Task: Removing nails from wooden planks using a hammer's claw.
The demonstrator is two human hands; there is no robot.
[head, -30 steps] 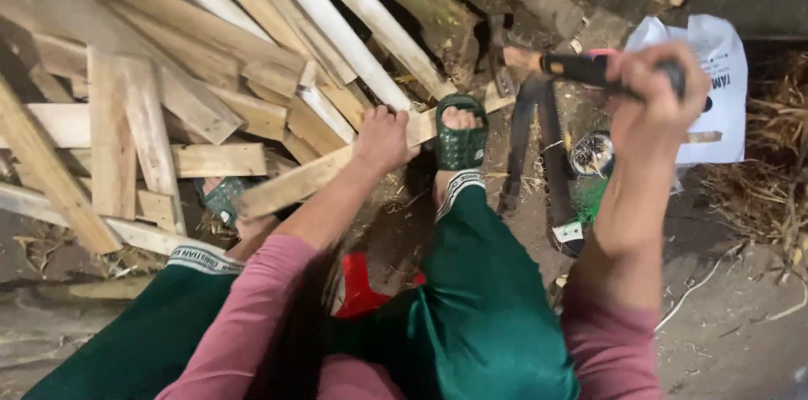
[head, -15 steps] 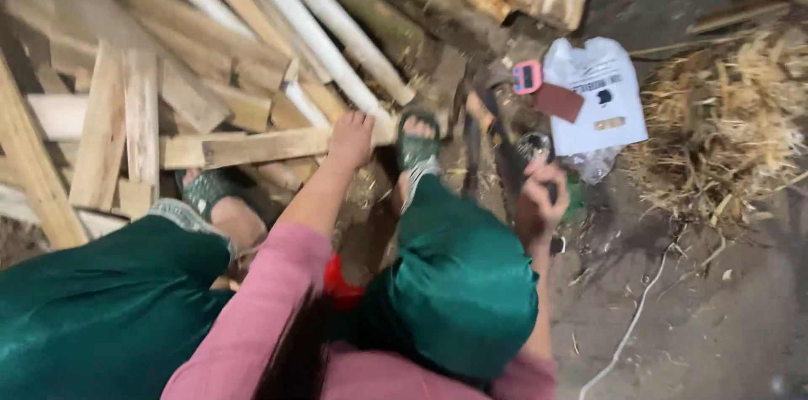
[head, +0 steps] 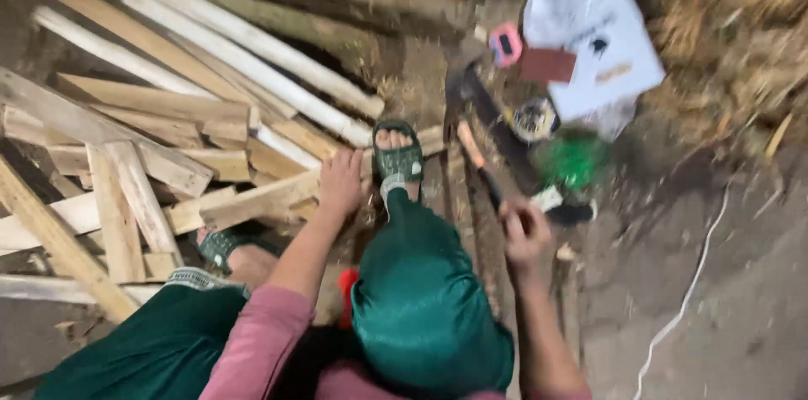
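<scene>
Plank (head: 252,202): one, pale, lying flat across the front of the woodpile, directly under the left hand (head: 341,185). Pinned down by that hand, palm flat and fingers spread on its top face. Also trodden on just right of the hand by one green sandal (head: 397,156).

Tool with orange-and-black handle (head: 481,173): one, slanting up and away from the right hand (head: 523,233). Right hand closed in a fist around what seems the near end of the handle; head of the tool too blurred to identify. Well apart from the plank.

Progress, as judged: plank steadied and held; no cut, split or mark visible on it; tool not in contact with it. Working of the wood apparently not begun.

Second green sandal (head: 223,244): one, below and left of the left hand.

Woodpile (head: 168,89): well over ten boards and poles, beyond and left of the left hand; exact count lost to blur.

Beyond the right hand: white bag (head: 593,38), one; small pink object (head: 505,42), one; round tin (head: 533,118), one; green bundle (head: 572,160), one.

White cord (head: 683,299): one, right of the right hand.
</scene>
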